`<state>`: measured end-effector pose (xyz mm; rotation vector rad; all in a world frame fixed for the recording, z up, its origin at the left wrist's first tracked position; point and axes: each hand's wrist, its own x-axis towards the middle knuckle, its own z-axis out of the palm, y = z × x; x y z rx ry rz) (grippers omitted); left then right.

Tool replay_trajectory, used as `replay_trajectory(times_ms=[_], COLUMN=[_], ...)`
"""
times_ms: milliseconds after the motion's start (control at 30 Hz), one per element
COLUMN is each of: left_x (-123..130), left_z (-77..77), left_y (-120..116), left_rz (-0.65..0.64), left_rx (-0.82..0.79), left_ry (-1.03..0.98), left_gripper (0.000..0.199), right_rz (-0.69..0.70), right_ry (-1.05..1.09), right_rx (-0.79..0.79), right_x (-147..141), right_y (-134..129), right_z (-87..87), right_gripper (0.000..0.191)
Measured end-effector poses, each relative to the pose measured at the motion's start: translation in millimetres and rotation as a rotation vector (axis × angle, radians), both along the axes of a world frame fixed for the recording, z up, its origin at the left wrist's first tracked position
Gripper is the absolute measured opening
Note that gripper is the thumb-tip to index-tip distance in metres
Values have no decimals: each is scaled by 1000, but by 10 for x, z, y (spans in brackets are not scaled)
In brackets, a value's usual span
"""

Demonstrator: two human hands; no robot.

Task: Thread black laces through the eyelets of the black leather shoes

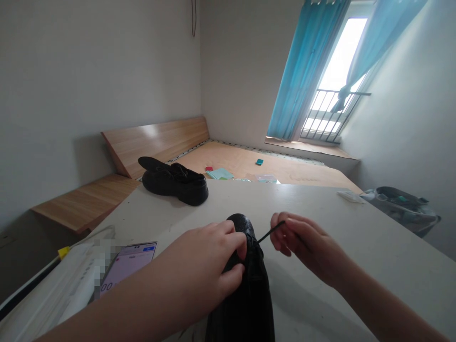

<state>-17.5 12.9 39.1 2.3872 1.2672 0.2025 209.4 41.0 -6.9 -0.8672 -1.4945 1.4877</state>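
On the white table (356,237), a black leather shoe (245,304) lies before us. Our left hand (210,256) is clamped over its lacing, and our right hand (306,242) pinches a thin black lace (271,232) between its fingers. We judge the shoe stiff and fairly heavy, best gripped by the upper; the lace seems light and limp, best held near its tip.

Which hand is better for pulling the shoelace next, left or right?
Right, probably: the right hand pinches the end of the black lace, while the left hand is busy holding the black shoe.
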Motion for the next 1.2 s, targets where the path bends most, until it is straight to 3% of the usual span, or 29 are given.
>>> replay_trajectory(times_ms=[133, 233, 400, 533, 733, 867, 967, 1067, 1133, 1200], left_x=[14, 32, 41, 76, 188, 150, 75, 20, 11, 25], left_z=[5, 4, -42, -129, -218, -104, 42, 149, 169, 138], left_y=[-20, -45, -59, -17, -18, -48, -55, -57, -59, -60], left_rz=[17, 48, 24, 13, 21, 49, 137, 132, 145, 144], left_rx=[-9, -33, 4, 42, 99, 67, -190, -412, -370, -196], left_ry=[33, 38, -3, -70, -147, -258, -447, -629, -605, -464], left_gripper=[9, 22, 37, 28, 8, 13, 13, 15, 16, 13], right_rz=[-183, -224, -89, 31, 78, 74, 60, 48, 46, 47], right_ry=[233, 310, 288, 237, 194, 186, 186, 198, 206, 218], right_rx=[-61, -86, -78, -34, -21, -30, -39, -49, -57, -64], right_x=[121, 154, 49, -25, -79, -88, -91, -96, -99, -102], right_y=[120, 139, 11, -52, -66, -73, -71, -72, -74, -74], right_z=[71, 77, 24, -29, -103, -127, -130, -133, -138, -144], right_gripper=[31, 25, 22, 27, 26, 25, 25, 26, 25, 24])
